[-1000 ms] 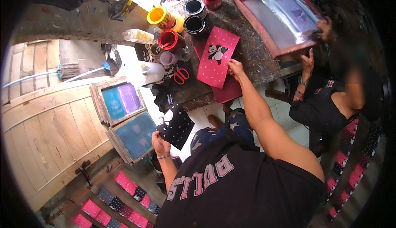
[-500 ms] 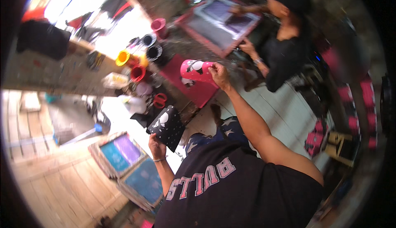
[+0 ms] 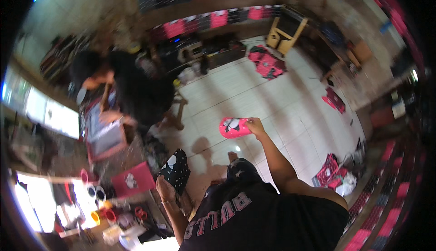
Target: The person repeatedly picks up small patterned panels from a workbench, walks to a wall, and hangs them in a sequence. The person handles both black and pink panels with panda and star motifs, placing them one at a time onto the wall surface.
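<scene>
Pink printed pouch [image 3: 234, 127] pinched in right hand [image 3: 255, 126] – black dotted pouch [image 3: 175, 170] gripped by left hand [image 3: 164, 188], tiled floor [image 3: 254, 92] below

A black short-sleeved shirt [image 3: 268, 219] is worn, with large block lettering printed across the chest in pink outlined in white. The forearms are left bare below the short sleeves, and a thin bracelet [image 3: 166, 202] is seen around the wrist of the left hand [image 3: 164, 188], while nothing is seen on the wrist of the right hand [image 3: 255, 126]. Dark trousers with a pale star pattern [image 3: 240, 169] are seen at the knee, just beyond the shirt.
</scene>
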Tool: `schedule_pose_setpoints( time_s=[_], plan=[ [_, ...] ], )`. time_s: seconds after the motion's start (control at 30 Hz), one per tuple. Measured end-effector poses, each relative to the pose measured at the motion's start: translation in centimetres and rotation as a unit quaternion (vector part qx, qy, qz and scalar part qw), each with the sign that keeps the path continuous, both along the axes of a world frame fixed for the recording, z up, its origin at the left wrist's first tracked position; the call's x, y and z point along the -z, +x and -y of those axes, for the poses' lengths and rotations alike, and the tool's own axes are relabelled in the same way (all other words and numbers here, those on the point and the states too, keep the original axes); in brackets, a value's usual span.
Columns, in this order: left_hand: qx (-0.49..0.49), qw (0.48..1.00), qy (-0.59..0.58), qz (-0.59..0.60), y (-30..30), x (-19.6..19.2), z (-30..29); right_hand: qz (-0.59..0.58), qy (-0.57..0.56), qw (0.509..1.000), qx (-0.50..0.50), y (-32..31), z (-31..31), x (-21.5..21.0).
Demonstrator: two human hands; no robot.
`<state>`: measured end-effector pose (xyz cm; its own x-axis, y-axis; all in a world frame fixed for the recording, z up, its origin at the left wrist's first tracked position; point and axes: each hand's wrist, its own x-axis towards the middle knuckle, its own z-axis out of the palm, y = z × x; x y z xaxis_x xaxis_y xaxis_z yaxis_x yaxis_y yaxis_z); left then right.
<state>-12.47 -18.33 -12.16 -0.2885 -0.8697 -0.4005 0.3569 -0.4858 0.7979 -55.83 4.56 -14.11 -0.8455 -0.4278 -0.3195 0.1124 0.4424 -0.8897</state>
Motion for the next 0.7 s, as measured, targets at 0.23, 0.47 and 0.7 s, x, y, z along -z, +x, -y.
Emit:
schedule_pose_setpoints(
  time_s=[0.23,0.47,0.7],
  plan=[
    [0.258,0.936,-0.188,0.147,-24.3,-3.2,-3.0,0.004,-0.017,0.965,0.261,-10.6,-21.4,-0.3],
    [0.259,0.96,0.078,0.068,-50.5,-1.8,-12.3,-0.041,-0.04,0.934,0.354,-22.6,-34.2,-3.5],
    [0.428,0.891,-0.147,0.035,-71.7,1.1,-18.6,0.006,-0.108,0.912,0.395,-34.5,-41.1,-5.4]
  ],
)
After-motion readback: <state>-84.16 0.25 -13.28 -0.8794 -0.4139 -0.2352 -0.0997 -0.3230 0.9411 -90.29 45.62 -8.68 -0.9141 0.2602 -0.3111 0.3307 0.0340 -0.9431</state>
